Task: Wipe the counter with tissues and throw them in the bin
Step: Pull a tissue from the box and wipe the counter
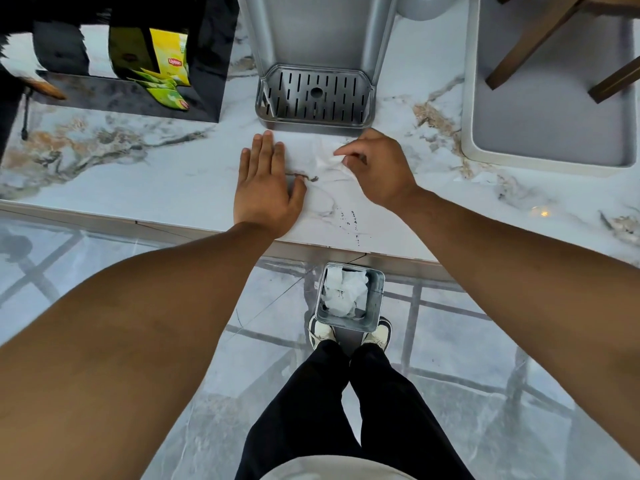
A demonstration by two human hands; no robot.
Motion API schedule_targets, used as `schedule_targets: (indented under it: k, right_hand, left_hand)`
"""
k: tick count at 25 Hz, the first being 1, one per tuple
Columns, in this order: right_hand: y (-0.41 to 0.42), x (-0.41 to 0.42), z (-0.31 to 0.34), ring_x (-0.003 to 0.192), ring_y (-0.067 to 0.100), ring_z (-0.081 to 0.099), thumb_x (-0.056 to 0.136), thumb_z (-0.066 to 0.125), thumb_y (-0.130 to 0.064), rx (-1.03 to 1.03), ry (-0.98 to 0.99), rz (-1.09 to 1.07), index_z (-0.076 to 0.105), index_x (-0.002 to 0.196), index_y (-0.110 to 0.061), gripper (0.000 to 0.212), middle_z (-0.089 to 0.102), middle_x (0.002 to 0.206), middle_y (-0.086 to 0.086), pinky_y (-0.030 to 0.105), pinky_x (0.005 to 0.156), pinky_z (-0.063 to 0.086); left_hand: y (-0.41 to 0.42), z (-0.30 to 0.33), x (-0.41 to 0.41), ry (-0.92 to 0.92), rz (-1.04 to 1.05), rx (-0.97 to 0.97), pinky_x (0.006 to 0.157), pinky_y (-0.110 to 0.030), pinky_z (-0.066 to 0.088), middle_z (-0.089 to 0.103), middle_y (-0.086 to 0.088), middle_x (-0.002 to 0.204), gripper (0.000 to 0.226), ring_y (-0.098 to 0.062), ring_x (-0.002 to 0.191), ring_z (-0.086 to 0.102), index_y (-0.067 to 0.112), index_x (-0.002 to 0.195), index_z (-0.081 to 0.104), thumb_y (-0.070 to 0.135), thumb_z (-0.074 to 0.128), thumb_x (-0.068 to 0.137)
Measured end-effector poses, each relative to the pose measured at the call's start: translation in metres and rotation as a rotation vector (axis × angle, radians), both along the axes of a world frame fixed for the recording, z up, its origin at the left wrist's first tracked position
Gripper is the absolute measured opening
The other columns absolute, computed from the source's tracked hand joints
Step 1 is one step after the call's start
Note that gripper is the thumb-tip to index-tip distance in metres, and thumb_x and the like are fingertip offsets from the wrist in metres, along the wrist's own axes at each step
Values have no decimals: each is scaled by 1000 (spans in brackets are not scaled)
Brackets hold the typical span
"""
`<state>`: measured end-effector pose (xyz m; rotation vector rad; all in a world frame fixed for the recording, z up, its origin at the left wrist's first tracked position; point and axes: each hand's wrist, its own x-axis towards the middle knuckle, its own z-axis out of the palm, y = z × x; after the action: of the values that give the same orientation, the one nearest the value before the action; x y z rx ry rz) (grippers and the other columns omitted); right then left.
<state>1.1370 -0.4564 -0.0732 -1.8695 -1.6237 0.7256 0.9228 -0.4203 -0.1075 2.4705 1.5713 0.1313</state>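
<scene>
Just before the drip tray (314,95), the tissue (313,157) lies flat: left hand (265,188) presses it open-palmed, right hand (377,168) fingertips pinch its crumpled edge.

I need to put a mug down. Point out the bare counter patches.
Bare marble lies left of the left hand, below the black organizer. Another strip runs right of the right hand, below the white tray. It is crowded between the hands, where the tissue sits before the drip tray.

We have a single wide-angle view from our head, looking steeply down over the counter's (138,188) near edge. It sits close above our forearms, reaching past the edge to the floor (121,271) below.
</scene>
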Motion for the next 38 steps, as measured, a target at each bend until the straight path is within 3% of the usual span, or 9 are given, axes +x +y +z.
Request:
schedule_targets:
  k: [5,9,15,19,21,25,29,33,38]
  right_hand:
    - [-6,-5,-6,79,6,52,93,62,-9,-4,10,162,77,106,-13,20,57,92,0,11,75,37]
    - [-44,-3,-6,72,5,51,91,67,-6,-33,60,223,77,105,-12,19,55,90,-1,19,73,40]
    - [-114,-6,6,65,4,51,89,69,-4,-178,132,348,78,105,-12,19,61,89,6,16,69,40]
    - [-143,7,22,63,5,53,88,71,-5,-259,206,301,78,104,-16,21,61,85,-1,15,62,39]
    - [-123,15,29,64,6,54,88,71,-6,-181,211,193,78,104,-16,20,61,84,-1,13,61,40]
    - [-43,17,24,70,9,52,91,65,-5,25,24,-25,77,106,-12,20,56,86,2,12,71,39]
    - [10,-9,4,84,23,59,94,56,-1,50,-67,-2,75,110,-7,26,57,94,15,21,80,45]
    - [16,-38,-9,85,23,61,93,54,3,116,-29,-149,74,112,-6,29,57,95,14,22,86,49]
    - [-6,-45,-8,86,23,63,91,56,9,122,6,116,75,108,-6,29,59,93,14,15,84,43]
  left_hand:
    - [1,-1,0,-7,6,2,126,-46,7,13,-17,165,71,-28,154,6,2,152,25,46,26,96]
    - [-1,0,0,20,-3,9,126,-46,7,12,-16,166,72,-28,154,5,3,153,23,46,25,96]
    - [0,1,1,30,-2,-14,126,-46,5,10,-17,166,72,-28,155,2,2,154,21,48,27,97]
    - [-1,3,1,21,-4,-22,126,-46,5,10,-18,166,72,-29,155,2,2,153,21,46,29,98]
    - [-1,5,1,8,0,-28,126,-46,5,10,-18,166,71,-29,155,2,1,153,21,45,29,98]
    - [-2,7,0,-44,-7,-33,126,-45,4,12,-17,166,62,-29,155,4,1,153,24,35,26,100]
    - [-1,6,-2,-94,-11,-22,126,-46,6,17,-18,164,54,-31,154,8,1,152,28,24,29,103]
    - [0,7,-2,-90,-29,-22,125,-48,7,18,-20,164,53,-32,154,10,-2,151,29,20,31,103]
    - [1,8,-2,-76,-34,-33,126,-47,6,16,-20,164,56,-33,154,8,-4,151,25,15,34,100]
